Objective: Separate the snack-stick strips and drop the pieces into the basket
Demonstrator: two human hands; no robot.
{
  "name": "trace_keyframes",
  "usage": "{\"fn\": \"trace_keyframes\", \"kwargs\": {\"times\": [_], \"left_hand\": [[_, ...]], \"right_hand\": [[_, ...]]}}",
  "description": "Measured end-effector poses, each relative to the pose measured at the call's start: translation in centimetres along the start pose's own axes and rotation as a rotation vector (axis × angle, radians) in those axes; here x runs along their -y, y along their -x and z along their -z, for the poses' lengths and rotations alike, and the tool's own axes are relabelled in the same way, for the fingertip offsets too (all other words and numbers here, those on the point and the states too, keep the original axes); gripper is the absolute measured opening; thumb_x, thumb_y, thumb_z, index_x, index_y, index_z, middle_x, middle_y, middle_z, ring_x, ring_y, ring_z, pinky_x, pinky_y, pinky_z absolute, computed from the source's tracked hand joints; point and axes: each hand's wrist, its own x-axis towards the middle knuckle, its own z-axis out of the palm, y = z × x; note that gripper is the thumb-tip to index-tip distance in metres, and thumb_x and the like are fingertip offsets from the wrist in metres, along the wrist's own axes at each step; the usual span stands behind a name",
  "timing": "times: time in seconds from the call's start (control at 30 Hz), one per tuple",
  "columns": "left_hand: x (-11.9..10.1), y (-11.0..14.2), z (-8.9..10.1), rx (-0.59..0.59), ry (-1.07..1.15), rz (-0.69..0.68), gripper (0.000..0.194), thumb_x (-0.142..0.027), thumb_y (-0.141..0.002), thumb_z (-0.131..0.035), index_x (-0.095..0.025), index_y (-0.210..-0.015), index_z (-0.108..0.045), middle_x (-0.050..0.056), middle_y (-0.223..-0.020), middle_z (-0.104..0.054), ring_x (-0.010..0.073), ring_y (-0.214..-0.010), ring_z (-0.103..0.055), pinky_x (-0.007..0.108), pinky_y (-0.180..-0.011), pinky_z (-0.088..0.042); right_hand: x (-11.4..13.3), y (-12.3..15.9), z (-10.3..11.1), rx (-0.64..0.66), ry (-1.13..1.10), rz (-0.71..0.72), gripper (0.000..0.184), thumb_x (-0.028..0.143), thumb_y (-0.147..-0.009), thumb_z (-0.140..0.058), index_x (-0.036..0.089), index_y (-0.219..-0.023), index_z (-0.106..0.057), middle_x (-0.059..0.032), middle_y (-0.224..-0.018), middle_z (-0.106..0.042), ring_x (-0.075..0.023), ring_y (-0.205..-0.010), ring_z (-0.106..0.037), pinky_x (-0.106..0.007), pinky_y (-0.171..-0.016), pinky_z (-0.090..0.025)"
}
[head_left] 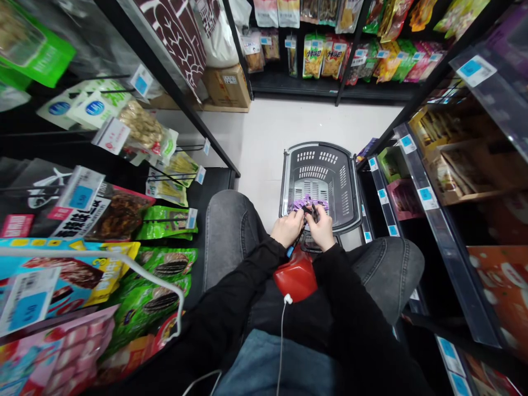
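Observation:
My left hand [287, 226] and my right hand [322, 227] are close together over the near end of a grey shopping basket [348, 181]. Both have their fingers closed on a thin black cord [297, 239]; its exact kind is too small to make out. The cord runs down from the fingers toward a shiny red object [296, 276] on my lap, which has a white cable [282, 330] plugged into it. Purple packets [307, 202] lie in the basket, just beyond my fingertips and partly hidden by them.
Hanging snack bags [165, 269] crowd the shelf on the left, with a white metal hook [136, 258] jutting out. Stepped shelves with price tags [429, 198] stand on the right. Ahead are a cardboard box [226, 88], more snack shelves and pale floor [264, 137].

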Motion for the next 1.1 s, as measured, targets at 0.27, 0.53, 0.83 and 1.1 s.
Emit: {"fn": "trace_keyframes", "kwargs": {"times": [0.27, 0.53, 0.83, 1.1], "left_hand": [[0.1, -0.2, -0.1, -0.075, 0.005, 0.056, 0.028, -0.026, -0.088, -0.028, -0.013, -0.098, -0.051, 0.014, -0.108, -0.048, 0.0188, -0.083, -0.055, 0.03, -0.071, -0.045], [0.8, -1.1, -0.6, -0.24, 0.663, 0.091, 0.022, -0.028, -0.082, -0.043, -0.015, -0.067, -0.052, 0.008, -0.098, -0.05, 0.0164, -0.094, -0.051, 0.029, -0.084, -0.042], [1.5, -1.8, -0.4, 0.101, 1.356, 0.405, 0.039, -0.032, -0.062, -0.067, -0.013, -0.094, -0.054, -0.006, -0.054, -0.051, 0.0045, -0.043, -0.045, 0.016, -0.042, -0.036], [1.5, -1.7, -0.5, -0.066, 1.29, 0.452, 0.022, -0.029, -0.059, -0.067, -0.012, -0.064, -0.053, -0.006, -0.045, -0.046, 0.005, -0.039, -0.044, 0.018, -0.039, -0.04]], "right_hand": [[0.0, -0.1, -0.1, 0.077, 0.003, 0.004, 0.02, 0.027, -0.074, -0.053, 0.021, -0.092, -0.058, -0.0035, -0.093, -0.064, -0.0181, -0.082, -0.058, -0.031, -0.08, -0.041], [0.2, -0.6, 0.6, 0.035, -0.176, -0.054, 0.02, 0.025, -0.07, -0.058, 0.019, -0.089, -0.061, -0.0017, -0.087, -0.064, -0.0158, -0.081, -0.056, -0.03, -0.084, -0.04], [-0.9, -1.2, 0.7, 0.078, -0.352, -0.104, 0.017, 0.022, -0.067, -0.062, 0.019, -0.083, -0.061, 0.0001, -0.082, -0.062, -0.0136, -0.077, -0.056, -0.03, -0.083, -0.042], [-1.0, 0.0, -0.3, 0.018, -0.231, -0.113, 0.029, 0.019, -0.064, -0.064, 0.019, -0.092, -0.058, 0.0031, -0.071, -0.056, -0.0111, -0.062, -0.05, -0.027, -0.074, -0.042]]}}
